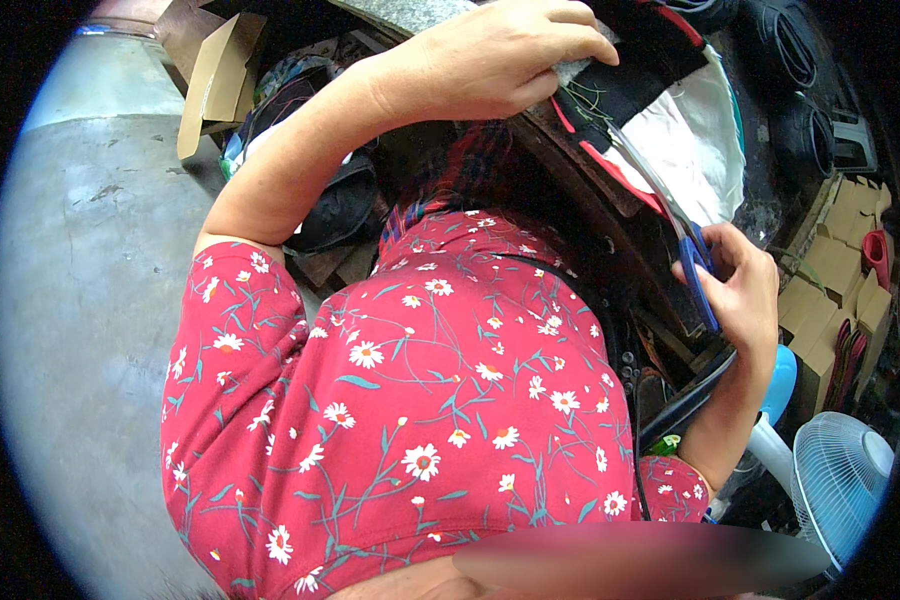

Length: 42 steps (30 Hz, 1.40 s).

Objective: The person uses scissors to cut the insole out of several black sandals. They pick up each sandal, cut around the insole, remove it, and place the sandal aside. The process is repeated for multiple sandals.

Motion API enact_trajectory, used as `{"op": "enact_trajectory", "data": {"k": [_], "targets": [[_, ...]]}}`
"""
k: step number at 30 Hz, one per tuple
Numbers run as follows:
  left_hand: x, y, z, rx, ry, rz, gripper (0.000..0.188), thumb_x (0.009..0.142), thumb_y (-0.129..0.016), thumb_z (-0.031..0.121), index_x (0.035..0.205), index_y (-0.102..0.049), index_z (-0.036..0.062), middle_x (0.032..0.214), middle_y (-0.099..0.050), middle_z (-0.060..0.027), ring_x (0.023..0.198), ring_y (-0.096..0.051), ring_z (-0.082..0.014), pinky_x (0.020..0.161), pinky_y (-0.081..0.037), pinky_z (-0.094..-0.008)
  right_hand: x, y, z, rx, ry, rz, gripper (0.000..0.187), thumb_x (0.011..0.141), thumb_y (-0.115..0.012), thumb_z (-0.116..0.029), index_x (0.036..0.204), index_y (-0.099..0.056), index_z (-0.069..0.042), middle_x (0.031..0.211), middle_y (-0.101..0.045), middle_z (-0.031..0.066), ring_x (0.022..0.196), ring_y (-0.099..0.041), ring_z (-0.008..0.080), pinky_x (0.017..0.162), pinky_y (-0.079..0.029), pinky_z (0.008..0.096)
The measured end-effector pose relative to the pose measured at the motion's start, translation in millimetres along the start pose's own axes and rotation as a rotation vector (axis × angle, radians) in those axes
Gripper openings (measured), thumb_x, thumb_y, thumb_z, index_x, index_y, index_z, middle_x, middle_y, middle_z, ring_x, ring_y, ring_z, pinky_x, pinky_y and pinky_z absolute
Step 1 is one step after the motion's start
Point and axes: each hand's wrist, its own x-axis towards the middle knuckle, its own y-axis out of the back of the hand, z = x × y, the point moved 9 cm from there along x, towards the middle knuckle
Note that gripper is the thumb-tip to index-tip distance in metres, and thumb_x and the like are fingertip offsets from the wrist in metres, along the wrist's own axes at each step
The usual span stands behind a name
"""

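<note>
My right hand [740,288] grips the blue handles of a pair of scissors [703,280]. The metal blades point up and left, with their tips over the edge of a black cloth piece with red trim [638,85]. My left hand [505,60] reaches across from the left, palm down. Its fingers are apart, and the fingertips rest at or just above the black cloth; any pinch under them is hidden. Loose thread ends [585,103] lie below its fingers, near the scissor tips. White fabric [692,140] spreads beside the black part, right of the blades.
A dark wooden table edge [610,190] runs beneath the cloth. At left are an open cardboard box [215,85] and a dark bag [338,205]. More cardboard boxes [830,260] stand at right, above a pale blue fan [840,490]. Black bundles [785,50] lie at upper right.
</note>
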Motion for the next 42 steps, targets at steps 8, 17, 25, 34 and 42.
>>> {"op": "enact_trajectory", "data": {"k": [8,17,25,34,42], "targets": [[-2.5,-1.2,6.2,-0.094,-0.001,-0.084,0.057,0.073,-0.060,-0.004,0.129,-0.054,-0.0007,0.120,-0.056,-0.0201,0.113,-0.057,-0.0408,0.098,-0.048,-0.0426,-12.7,-16.7,-7.4,0.246,0.070,-0.165,0.042,0.068,-0.086,-0.018,0.103,-0.069,0.000,0.074,-0.067,0.0055,0.068,-0.059,0.0093,0.067,-0.048,0.0273],[-1.7,8.6,13.3,0.016,-0.097,0.077,0.048,0.080,-0.067,0.009,0.126,-0.057,0.0007,0.118,-0.062,-0.0187,0.106,-0.065,-0.0367,0.091,-0.054,-0.0417,-15.1,-11.6,-11.9,0.250,0.058,-0.150,0.033,0.070,-0.087,-0.017,0.091,-0.068,0.001,0.067,-0.065,0.0047,0.060,-0.058,0.0064,0.057,-0.045,0.0246],[0.4,16.8,23.0,-0.003,0.043,-0.111,0.046,0.077,-0.067,0.003,0.122,-0.063,0.0065,0.113,-0.065,-0.0120,0.099,-0.064,-0.0306,0.087,-0.052,-0.0390,-19.5,47.1,22.1,0.105,-0.014,0.179,0.028,0.074,-0.083,-0.010,0.095,-0.068,0.001,0.069,-0.068,0.0027,0.066,-0.063,0.0060,0.061,-0.048,0.0232],[43.3,-48.8,-8.7,0.264,0.065,-0.222,0.042,0.080,-0.077,0.015,0.120,-0.066,0.0067,0.121,-0.063,-0.0116,0.107,-0.065,-0.0313,0.092,-0.055,-0.0409,-3.0,31.3,19.6,-0.184,0.008,0.238,0.037,0.075,-0.084,-0.040,0.094,-0.072,-0.010,0.068,-0.067,0.0094,0.060,-0.066,0.0253,0.061,-0.049,0.0362],[49.4,-73.3,0.0,0.364,-0.097,-0.110,0.014,0.084,-0.065,0.015,0.092,-0.074,0.0081,0.100,-0.065,-0.0098,0.099,-0.069,-0.0292,0.081,-0.058,-0.0400,-18.8,41.3,1.3,-0.461,0.119,0.384,0.035,0.071,-0.084,-0.033,0.098,-0.072,-0.014,0.073,-0.068,0.0090,0.070,-0.067,0.0287,0.067,-0.051,0.0413]]}}
